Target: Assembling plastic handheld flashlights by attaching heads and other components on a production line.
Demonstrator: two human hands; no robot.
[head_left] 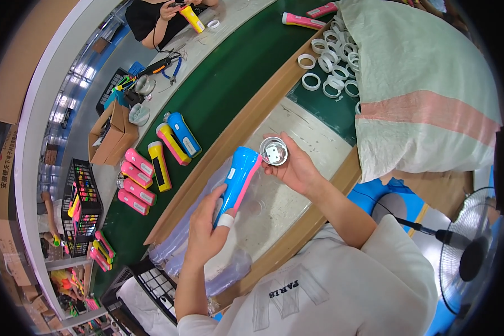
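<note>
Gripping seemingly joined blue-and-pink plastic flashlight body (235, 182) in left hand (206, 227), pinching silver bowl-shaped reflector (274, 152) in right hand (295, 171) just beside it, apparently not yet seated; beyond grip, loose white plastic rings (335, 83), seemingly unfitted

A fan (472, 260) stands well apart from a cardboard box (119, 142).

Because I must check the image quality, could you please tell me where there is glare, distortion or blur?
Head view: bright glints on the silvery cup in the right hand and the glossy blue flashlight in the left hand; head view: the white frame bows near the left rim, corners go black; head view: both hands look fairly sharp, without obvious blur.
</note>
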